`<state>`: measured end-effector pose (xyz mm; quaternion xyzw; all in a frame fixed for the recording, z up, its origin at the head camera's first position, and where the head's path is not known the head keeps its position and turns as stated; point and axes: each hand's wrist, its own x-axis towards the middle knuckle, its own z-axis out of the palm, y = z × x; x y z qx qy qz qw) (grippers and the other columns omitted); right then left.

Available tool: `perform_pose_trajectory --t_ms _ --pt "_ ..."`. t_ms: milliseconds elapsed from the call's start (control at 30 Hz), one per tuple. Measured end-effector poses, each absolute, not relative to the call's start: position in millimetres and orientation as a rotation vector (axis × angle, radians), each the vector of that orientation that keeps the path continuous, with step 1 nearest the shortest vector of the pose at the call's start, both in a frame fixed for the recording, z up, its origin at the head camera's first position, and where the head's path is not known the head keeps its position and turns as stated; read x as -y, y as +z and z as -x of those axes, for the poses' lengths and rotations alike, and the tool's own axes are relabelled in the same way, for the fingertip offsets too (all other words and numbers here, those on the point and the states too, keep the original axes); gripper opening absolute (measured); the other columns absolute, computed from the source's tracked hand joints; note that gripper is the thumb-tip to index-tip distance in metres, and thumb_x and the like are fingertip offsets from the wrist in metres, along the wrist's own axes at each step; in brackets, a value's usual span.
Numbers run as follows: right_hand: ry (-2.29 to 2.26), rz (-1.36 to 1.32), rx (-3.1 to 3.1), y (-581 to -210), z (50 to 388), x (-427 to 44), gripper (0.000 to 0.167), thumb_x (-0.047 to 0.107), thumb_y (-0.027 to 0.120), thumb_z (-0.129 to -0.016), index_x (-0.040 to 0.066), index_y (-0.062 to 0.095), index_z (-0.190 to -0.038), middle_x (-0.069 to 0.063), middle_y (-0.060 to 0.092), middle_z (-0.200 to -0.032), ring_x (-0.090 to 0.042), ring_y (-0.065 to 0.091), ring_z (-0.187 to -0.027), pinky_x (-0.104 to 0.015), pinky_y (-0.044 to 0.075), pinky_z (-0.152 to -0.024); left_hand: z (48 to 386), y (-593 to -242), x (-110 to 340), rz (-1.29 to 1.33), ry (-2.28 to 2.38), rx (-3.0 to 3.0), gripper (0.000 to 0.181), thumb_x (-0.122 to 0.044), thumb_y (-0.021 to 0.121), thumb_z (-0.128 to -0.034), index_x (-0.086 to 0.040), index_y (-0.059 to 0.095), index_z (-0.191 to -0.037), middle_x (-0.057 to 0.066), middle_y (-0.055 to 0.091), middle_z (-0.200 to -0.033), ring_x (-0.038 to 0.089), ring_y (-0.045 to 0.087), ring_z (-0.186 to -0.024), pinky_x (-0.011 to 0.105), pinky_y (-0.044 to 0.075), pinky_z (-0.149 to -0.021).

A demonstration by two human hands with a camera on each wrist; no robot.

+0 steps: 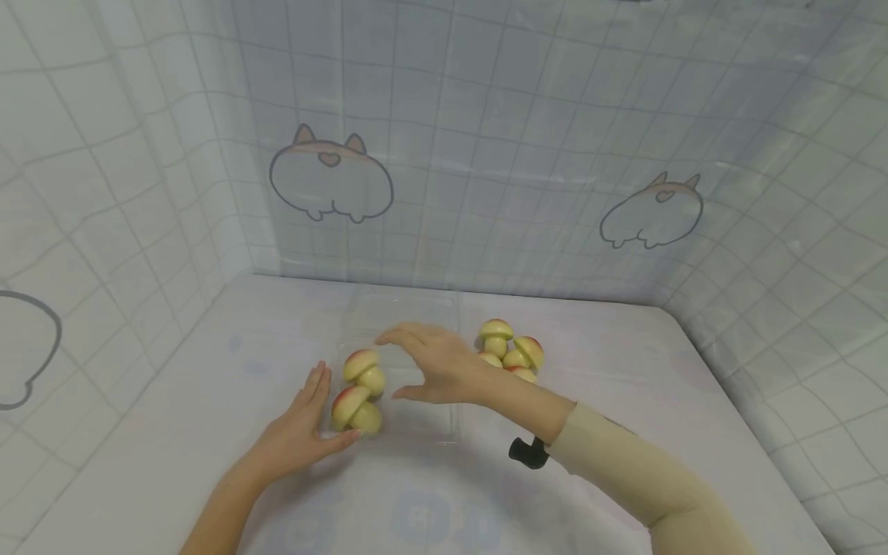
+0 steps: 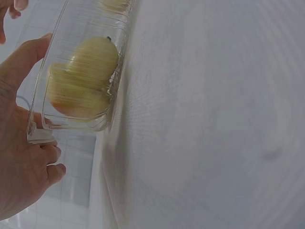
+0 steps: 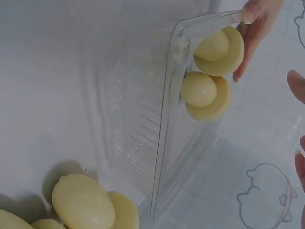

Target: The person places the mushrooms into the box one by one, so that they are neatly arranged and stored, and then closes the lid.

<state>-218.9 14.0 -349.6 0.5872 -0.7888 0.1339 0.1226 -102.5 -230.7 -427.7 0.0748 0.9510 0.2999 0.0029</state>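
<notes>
A clear plastic box [image 1: 419,424] lies on the table with its lid side [image 1: 409,308] folded back. Two pale yellow mushroom-shaped pieces with reddish caps, one nearer [image 1: 357,410] and one farther [image 1: 364,371], sit along its left side. My left hand [image 1: 298,432] touches the box's near left corner, fingers extended along the side and thumb at the front rim. Above the box's middle, my right hand [image 1: 444,366] is spread, with nothing between thumb and fingers. Part of the right hand [image 3: 298,86] shows at the right wrist view's edge.
Several more mushroom-shaped pieces [image 1: 496,335] are clustered on the table right of the box, partly behind my right wrist. A black device [image 1: 529,453] is at my right wrist. Walls of tile-patterned sheeting [image 1: 486,154] enclose the back and sides.
</notes>
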Motion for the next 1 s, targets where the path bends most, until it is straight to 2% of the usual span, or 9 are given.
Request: perform_pose_trajectory --t_ms 133,433,567,767,1000 --pt "0.452 -1.665 2.261 -347 219 -23 0.075 0.041 0.081 -0.076 0.014 0.046 -0.135 0.002 0.054 -0.132 -0.013 0.052 -0.121 -0.025 0.043 -0.100 103 -429 231 -0.227 0.921 -2.995 0.112 -0.061 0.064 -0.0835 0.009 0.007 -0.150 0.027 0.002 -0.157 0.053 0.011 -0.138 0.071 0.027 -0.099" --pt "0.535 -1.542 2.249 -348 226 -44 0.078 0.044 0.084 -0.071 0.011 0.048 -0.132 -0.001 0.055 -0.131 -0.016 0.051 -0.122 -0.026 0.042 -0.102 104 -431 231 -0.228 0.898 -3.013 0.112 -0.060 0.065 -0.0831 0.011 0.008 -0.149 0.028 0.002 -0.157 0.050 0.011 -0.140 0.067 0.024 -0.104" --pt "0.576 -1.507 2.263 -348 228 -54 0.075 0.043 0.084 -0.071 0.012 0.049 -0.129 0.000 0.055 -0.128 -0.015 0.053 -0.120 -0.028 0.046 -0.096 104 -432 231 -0.231 0.899 -3.012 0.112 -0.060 0.064 -0.0831 0.011 0.008 -0.149 0.028 0.002 -0.156 0.049 0.010 -0.140 0.066 0.023 -0.105" --pt "0.573 -1.457 2.212 -350 233 -66 0.075 0.043 0.086 -0.067 0.011 0.050 -0.126 -0.002 0.057 -0.124 -0.016 0.057 -0.112 -0.029 0.054 -0.073 104 -432 231 -0.241 0.909 -3.004 0.112 -0.060 0.064 -0.0834 0.010 0.006 -0.150 0.028 0.002 -0.157 0.049 0.010 -0.140 0.067 0.023 -0.104" --pt "0.623 -1.463 2.191 -353 237 -77 0.077 0.039 0.088 -0.067 0.009 0.050 -0.126 -0.003 0.056 -0.125 -0.018 0.055 -0.116 -0.031 0.052 -0.085 103 -432 231 -0.250 0.915 -3.000 0.112 -0.059 0.064 -0.0838 0.009 0.005 -0.150 0.028 0.001 -0.157 0.049 0.011 -0.140 0.068 0.023 -0.103"
